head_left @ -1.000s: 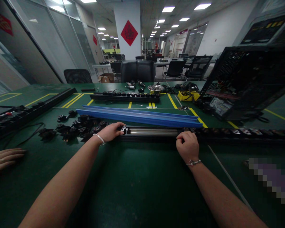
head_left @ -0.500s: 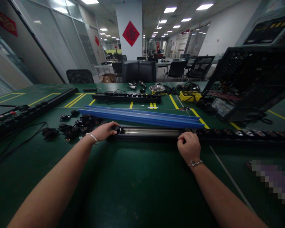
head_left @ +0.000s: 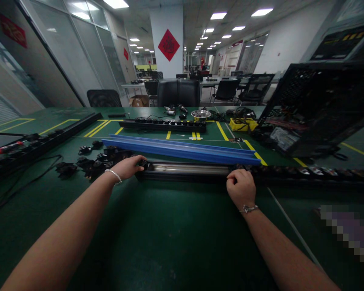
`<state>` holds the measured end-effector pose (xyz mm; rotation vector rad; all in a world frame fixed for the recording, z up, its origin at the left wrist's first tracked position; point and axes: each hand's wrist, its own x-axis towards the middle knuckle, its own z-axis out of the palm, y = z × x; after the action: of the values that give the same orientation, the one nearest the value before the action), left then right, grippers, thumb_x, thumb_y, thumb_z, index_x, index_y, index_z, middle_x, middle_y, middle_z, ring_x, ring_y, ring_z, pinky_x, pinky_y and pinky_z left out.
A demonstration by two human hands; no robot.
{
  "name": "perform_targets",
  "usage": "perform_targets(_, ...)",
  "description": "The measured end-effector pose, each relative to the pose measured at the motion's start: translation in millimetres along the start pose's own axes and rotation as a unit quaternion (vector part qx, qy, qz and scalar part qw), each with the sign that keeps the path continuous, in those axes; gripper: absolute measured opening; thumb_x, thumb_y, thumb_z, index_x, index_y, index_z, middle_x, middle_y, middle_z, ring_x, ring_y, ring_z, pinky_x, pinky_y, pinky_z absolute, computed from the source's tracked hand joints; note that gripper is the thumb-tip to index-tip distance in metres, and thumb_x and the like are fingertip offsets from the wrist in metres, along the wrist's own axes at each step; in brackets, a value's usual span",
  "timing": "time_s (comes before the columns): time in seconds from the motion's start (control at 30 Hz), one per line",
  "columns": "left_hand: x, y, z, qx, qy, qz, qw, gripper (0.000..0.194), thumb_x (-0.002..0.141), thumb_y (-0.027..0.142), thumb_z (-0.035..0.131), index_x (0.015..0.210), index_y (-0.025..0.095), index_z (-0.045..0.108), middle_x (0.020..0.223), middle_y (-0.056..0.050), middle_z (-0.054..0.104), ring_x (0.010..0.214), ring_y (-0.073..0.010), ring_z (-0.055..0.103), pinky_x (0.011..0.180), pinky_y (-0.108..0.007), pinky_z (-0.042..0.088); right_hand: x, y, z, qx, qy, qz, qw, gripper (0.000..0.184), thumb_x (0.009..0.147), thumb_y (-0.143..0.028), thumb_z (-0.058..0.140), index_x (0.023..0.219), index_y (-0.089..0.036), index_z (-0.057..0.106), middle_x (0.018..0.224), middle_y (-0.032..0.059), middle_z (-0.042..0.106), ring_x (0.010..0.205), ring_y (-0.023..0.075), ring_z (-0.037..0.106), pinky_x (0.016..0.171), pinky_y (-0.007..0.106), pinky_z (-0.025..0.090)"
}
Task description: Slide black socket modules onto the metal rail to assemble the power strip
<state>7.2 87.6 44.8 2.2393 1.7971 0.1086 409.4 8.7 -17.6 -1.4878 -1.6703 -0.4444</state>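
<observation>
A long black channel rail (head_left: 182, 176) lies crosswise before me, with a shiny metallic strip (head_left: 191, 169) exposed along its hollow between my hands. At the rail's left end, my left hand (head_left: 130, 166) pinches a small black module (head_left: 143, 164) between thumb and fingers. My right hand (head_left: 241, 186) is closed with curled fingers against the rail, where a row of dark modules (head_left: 305, 171) begins and runs right. What those fingers hold, if anything, is hidden. Loose black modules (head_left: 94, 166) lie in a pile left of my left hand.
Just behind the rail rests a blue channel (head_left: 182, 150). Farther back are another filled black rail (head_left: 164, 125), a metal bowl (head_left: 200, 114) and a yellow box (head_left: 243, 124). An open computer case (head_left: 321, 109) stands right. A long rail (head_left: 45, 141) and a cable (head_left: 27, 184) lie left.
My left hand has slid left along the rail with the small black module, exposing more of the metallic strip. My right hand stays in place. Another person's hand at the left edge has gone from view.
</observation>
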Motion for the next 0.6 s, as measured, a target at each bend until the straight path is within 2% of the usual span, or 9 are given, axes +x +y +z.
perform_targets(0.33,-3,-11,1.0,-0.039,0.020,0.001,0.999,0.052,0.070,0.030,0.051,0.121,0.021,0.054,0.130,-0.005,0.057,0.120,-0.0204,0.051,0.104,-0.031,0.036,-1,1,1,0.001,0.009,-0.007,1.000,0.017,0.068,-0.005,0.048,0.061,-0.019,0.052,0.069,0.0033,0.057,0.070,0.0166,0.047,0.067,0.031,0.041)
perform_targets(0.6,-9,-24,-4.9,-0.026,0.018,-0.031,0.999,0.052,0.069,0.031,0.050,0.120,0.020,0.055,0.125,-0.007,0.060,0.115,-0.0218,0.055,0.101,-0.032,0.039,-1,0,0,0.006,-0.006,0.012,1.000,0.017,0.068,-0.006,0.047,0.060,-0.019,0.053,0.070,0.0037,0.056,0.071,0.0171,0.047,0.070,0.032,0.040)
